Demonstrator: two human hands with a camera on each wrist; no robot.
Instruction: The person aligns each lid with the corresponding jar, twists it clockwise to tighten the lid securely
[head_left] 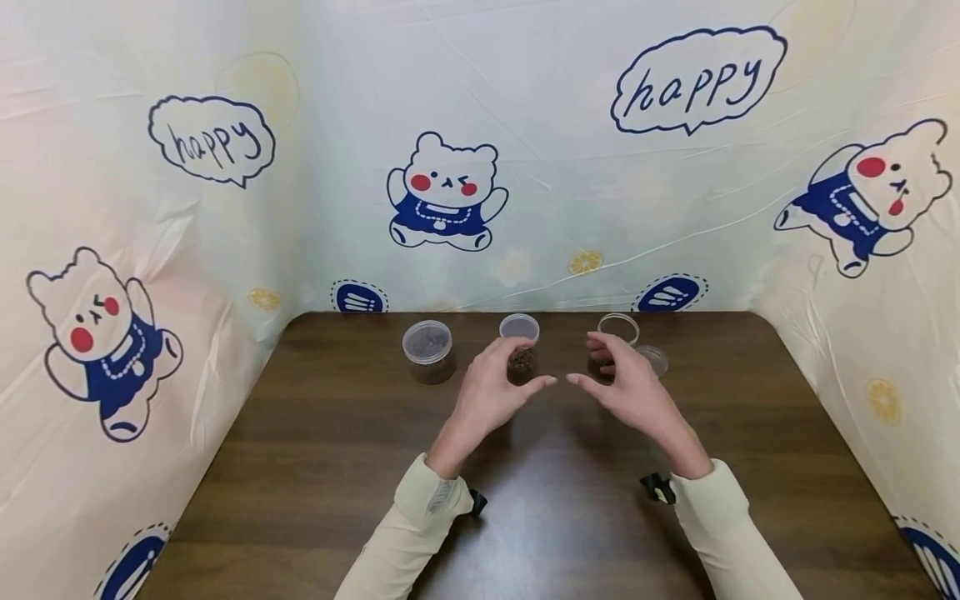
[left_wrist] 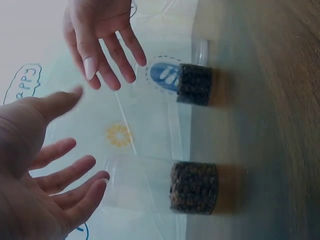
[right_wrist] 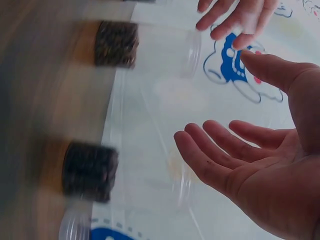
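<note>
My left hand [head_left: 491, 387] hovers just in front of the middle jar [head_left: 519, 329], fingers spread and holding nothing. This clear, tall jar looks lidded and has brown granules [left_wrist: 194, 188] in its lower part. Opposite it, my right hand [head_left: 633, 387] is raised with loosely bent fingers and nothing in it. It partly hides the right-hand jar [head_left: 618, 317], whose top shows as a bare ring. Dark pieces [right_wrist: 90, 171] fill the bottom of that jar. The thumbs point at each other with a small gap between them.
A wider lidded jar [head_left: 428, 354] with dark contents stands to the left. A clear round lid [head_left: 655, 360] lies on the brown table [head_left: 315, 483] beside the right-hand jar. Behind the table hangs a printed cloth [head_left: 555, 200].
</note>
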